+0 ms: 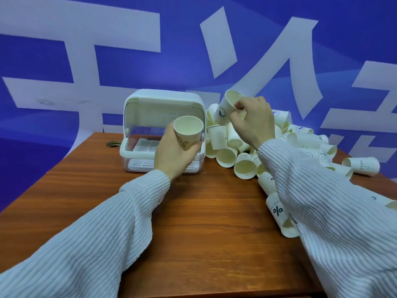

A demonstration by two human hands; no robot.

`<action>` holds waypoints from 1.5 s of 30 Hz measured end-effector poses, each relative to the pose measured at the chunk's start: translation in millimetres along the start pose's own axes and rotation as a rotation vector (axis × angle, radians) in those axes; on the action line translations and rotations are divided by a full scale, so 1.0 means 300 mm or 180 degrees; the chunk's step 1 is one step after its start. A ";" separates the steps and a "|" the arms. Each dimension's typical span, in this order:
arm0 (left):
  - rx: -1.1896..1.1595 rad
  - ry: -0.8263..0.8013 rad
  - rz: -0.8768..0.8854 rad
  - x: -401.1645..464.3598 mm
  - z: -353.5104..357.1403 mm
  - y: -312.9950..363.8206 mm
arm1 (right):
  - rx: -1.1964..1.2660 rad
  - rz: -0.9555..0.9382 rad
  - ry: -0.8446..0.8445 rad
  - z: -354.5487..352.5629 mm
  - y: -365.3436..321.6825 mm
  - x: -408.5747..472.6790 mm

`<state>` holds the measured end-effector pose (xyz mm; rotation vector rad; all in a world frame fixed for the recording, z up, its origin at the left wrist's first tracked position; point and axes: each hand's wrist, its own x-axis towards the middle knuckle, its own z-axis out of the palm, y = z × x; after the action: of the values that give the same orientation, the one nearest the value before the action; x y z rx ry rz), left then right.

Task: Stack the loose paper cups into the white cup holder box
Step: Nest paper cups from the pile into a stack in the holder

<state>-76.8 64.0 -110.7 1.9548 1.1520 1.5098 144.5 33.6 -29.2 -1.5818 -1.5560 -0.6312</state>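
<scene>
Curled around one paper cup (189, 133), my left hand (174, 155) holds it upright, mouth up, in front of the open white cup holder box (163, 104), so it can take the next cup nested into it. That box stands toward the table's (204, 222) far edge, left of the pile, its lid swung up and its slatted trays bare as far as I can see, which tells me the stacking has barely begun. My right hand (253, 121) pinches a second cup (227, 107) by its rim, tilted with the mouth toward me, lifted just above the heap of loose cups (242, 151). That heap sprawls along the table's right edge, some cups lying under my right sleeve (335, 211), close enough that I can feed from it without reaching far.
</scene>
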 end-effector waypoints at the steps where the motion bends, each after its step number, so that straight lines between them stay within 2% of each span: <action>1: -0.0021 0.0143 -0.0069 0.009 -0.022 -0.004 | 0.0250 -0.0076 -0.0031 0.009 -0.029 -0.002; 4: 0.0017 0.0583 -0.0235 0.036 -0.089 -0.027 | 0.0743 -0.0303 -0.0410 0.053 -0.114 -0.003; 7: 0.0058 0.0714 -0.0404 0.049 -0.146 -0.048 | 0.0606 -0.0589 -0.0750 0.098 -0.179 0.001; 13: 0.0180 0.0531 -0.0581 0.041 -0.203 -0.080 | -0.0069 -0.0870 -0.1532 0.195 -0.226 0.003; 19: 0.0230 0.0533 -0.0390 0.055 -0.207 -0.080 | -0.0352 -0.0844 -0.2112 0.248 -0.251 -0.003; 25: 0.0247 0.0391 -0.0340 0.119 -0.188 -0.072 | -0.0443 -0.0939 -0.2468 0.284 -0.247 -0.042; 28: 0.0180 0.0337 -0.0331 0.159 -0.166 -0.060 | -0.0158 -0.0789 -0.2367 0.282 -0.225 -0.026; 32: 0.0146 0.0348 -0.0271 0.207 -0.134 -0.029 | 0.0233 -0.0360 -0.1739 0.232 -0.194 -0.003; 37: 0.0079 0.0404 -0.0127 0.256 -0.080 0.007 | 0.0223 -0.0254 -0.1640 0.211 -0.143 -0.014; 42: 0.0394 0.0140 -0.0057 0.269 -0.028 -0.008 | 0.0174 -0.0350 -0.1626 0.200 -0.110 -0.036; 45: 0.0687 -0.0308 -0.0249 0.255 -0.008 -0.037 | 0.0160 -0.0386 -0.1617 0.193 -0.101 -0.042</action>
<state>-77.5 131.5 -72.9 2.0694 1.3807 1.2821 102.6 71.0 -64.9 -1.7027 -2.0310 -0.2555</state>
